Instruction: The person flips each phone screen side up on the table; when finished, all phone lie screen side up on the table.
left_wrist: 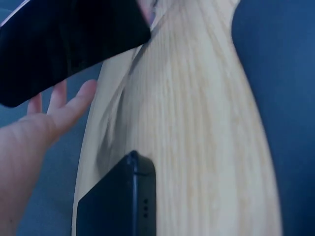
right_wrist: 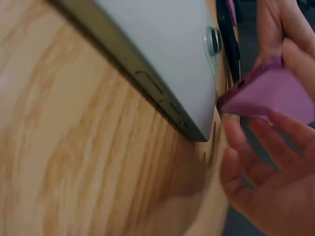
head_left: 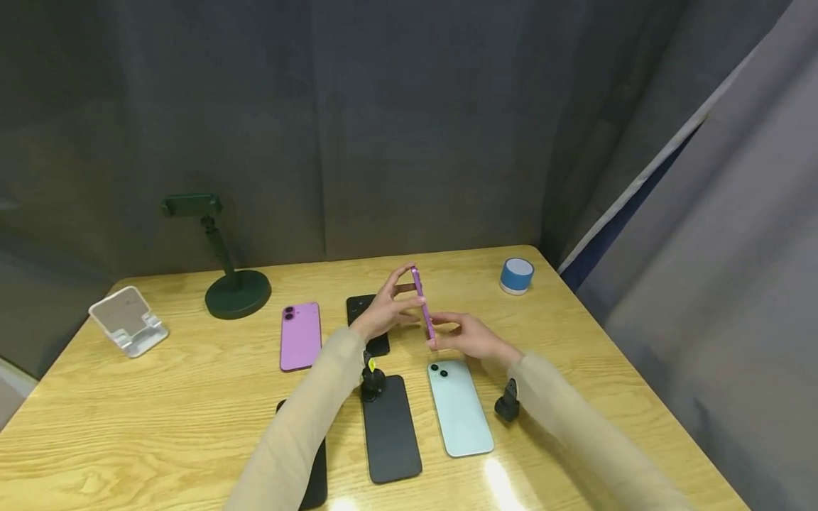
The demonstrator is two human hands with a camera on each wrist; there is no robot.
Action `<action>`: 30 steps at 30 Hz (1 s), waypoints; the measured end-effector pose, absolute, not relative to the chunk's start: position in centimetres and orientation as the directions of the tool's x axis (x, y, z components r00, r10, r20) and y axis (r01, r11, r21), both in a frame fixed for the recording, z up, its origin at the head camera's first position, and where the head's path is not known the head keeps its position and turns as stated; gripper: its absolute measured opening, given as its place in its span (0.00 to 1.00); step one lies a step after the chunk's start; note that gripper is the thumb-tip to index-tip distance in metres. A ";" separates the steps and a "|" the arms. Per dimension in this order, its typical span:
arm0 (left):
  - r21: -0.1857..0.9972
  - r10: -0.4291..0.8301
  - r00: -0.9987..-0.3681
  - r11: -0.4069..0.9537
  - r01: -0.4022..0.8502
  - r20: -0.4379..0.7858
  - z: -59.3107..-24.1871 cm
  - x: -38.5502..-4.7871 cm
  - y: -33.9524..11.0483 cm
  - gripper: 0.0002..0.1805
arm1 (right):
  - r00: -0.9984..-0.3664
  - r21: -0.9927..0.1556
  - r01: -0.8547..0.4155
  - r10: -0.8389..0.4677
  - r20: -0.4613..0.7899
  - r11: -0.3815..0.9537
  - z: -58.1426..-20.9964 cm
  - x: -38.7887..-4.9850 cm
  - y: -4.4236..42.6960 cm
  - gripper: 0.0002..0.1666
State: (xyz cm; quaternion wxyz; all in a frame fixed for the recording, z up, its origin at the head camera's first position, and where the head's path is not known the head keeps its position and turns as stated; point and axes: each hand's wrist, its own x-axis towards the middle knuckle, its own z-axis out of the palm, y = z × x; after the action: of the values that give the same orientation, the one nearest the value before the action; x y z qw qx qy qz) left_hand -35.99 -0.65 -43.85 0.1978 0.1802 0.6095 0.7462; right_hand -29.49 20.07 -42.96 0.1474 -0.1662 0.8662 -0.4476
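Note:
A purple smartphone [head_left: 420,301] is held up off the table, edge-on in the head view. My left hand [head_left: 385,310] grips its upper part, fingers at the top and thumb lower down. At its lower end, the thumb and fingers of my right hand [head_left: 469,336] pinch it. The left wrist view catches the dark screen [left_wrist: 64,49] of this phone, and the right wrist view its purple back [right_wrist: 275,96]. A pale green smartphone [head_left: 461,411] lies camera side up below the right hand. Under the left wrist lies a black smartphone [head_left: 380,343], partly covered.
A dark phone [head_left: 391,433] lies in front, another [head_left: 314,482] sits partly under the left sleeve. Further left are a second purple phone [head_left: 300,337], a dark green phone stand [head_left: 236,292] and a white folding stand [head_left: 131,323]. A blue-and-white cylinder [head_left: 516,276] stands at the back right.

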 end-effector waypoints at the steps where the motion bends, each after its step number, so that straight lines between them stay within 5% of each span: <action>1: 0.982 0.501 -0.865 -0.177 -0.070 0.029 -43.9 -36.0 -0.6 0.41 | -0.904 -0.809 -0.203 -0.424 -0.062 0.551 -42.9 -29.4 20.0 0.39; 7: 0.986 0.425 -0.905 -0.159 -0.041 0.031 -43.8 -36.0 -0.5 0.44 | -0.901 -0.707 -0.349 -0.428 0.072 0.615 -42.3 -28.7 19.3 0.36; 22: 0.998 0.311 -0.949 -0.058 0.030 0.046 -43.7 -35.4 0.3 0.47 | -0.913 -0.650 -0.385 -0.371 0.167 0.655 -42.3 -27.6 19.3 0.34; 30: 0.996 0.264 -0.961 0.006 0.086 0.082 -43.7 -35.0 0.7 0.49 | -0.929 -0.612 -0.370 -0.274 0.249 0.699 -42.2 -27.8 19.0 0.25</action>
State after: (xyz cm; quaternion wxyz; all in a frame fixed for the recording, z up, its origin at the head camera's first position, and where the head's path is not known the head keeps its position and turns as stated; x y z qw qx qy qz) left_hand -34.98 0.66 -43.74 0.0640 0.1239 0.7064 0.6939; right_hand -27.78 18.96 -42.22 -0.0692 -0.1752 0.9191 -0.3460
